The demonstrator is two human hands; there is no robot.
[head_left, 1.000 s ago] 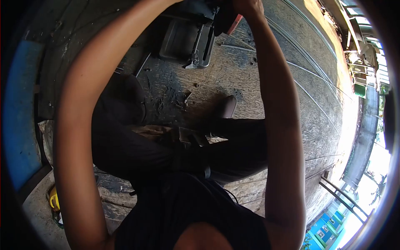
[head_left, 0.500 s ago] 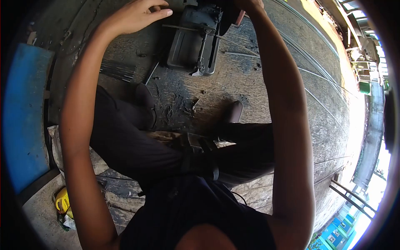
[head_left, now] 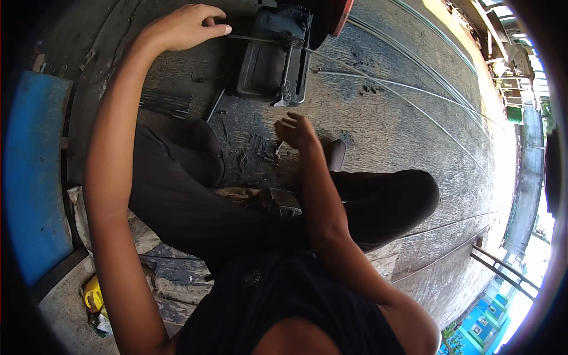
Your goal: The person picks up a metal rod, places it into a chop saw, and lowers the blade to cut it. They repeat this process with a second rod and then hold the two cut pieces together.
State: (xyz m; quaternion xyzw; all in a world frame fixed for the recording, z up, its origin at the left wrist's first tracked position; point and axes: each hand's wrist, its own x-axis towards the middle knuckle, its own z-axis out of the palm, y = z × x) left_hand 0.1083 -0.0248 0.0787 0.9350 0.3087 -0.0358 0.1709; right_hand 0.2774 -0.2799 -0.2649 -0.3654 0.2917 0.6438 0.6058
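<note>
A dark cutting machine point(head_left: 283, 26) with a grey metal base point(head_left: 254, 77) and a red-edged round guard point(head_left: 343, 18) stands on the worn floor at the top. A thin rod point(head_left: 251, 38) lies across its clamp point(head_left: 287, 74). My left hand point(head_left: 192, 26) is just left of the machine, thumb stretched out close above the rod's left end, fingers slightly bent, with nothing visible in it. My right hand point(head_left: 294, 130) hangs below the base, between my shoes, its fingers loosely bent and apart, holding nothing that I can see.
Several dark rods point(head_left: 165, 102) lie at the left, beside a single bar point(head_left: 216, 105). Long thin rods point(head_left: 408, 62) stretch across the floor to the right. A blue panel point(head_left: 35, 165) stands at the far left, with a yellow item point(head_left: 93, 294) below it.
My right hand has come down from the machine's top to between my shoes. My left hand has shifted slightly left and down. The red-edged guard shows more, and my right knee is further out.
</note>
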